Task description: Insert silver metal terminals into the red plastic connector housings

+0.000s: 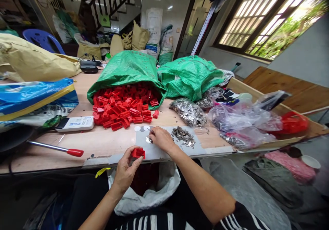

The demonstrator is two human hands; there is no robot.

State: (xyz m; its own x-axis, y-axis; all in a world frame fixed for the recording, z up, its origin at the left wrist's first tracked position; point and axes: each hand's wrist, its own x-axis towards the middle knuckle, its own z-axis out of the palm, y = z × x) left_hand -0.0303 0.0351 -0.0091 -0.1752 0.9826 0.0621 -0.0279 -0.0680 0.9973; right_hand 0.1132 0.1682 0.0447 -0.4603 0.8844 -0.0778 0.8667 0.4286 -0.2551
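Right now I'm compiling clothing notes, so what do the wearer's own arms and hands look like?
The left hand and right hand are gloveless, and no watch or band shows at either wrist. The forearms are uncovered. The right sleeve is short and black with white stripes; the left one is out of view.
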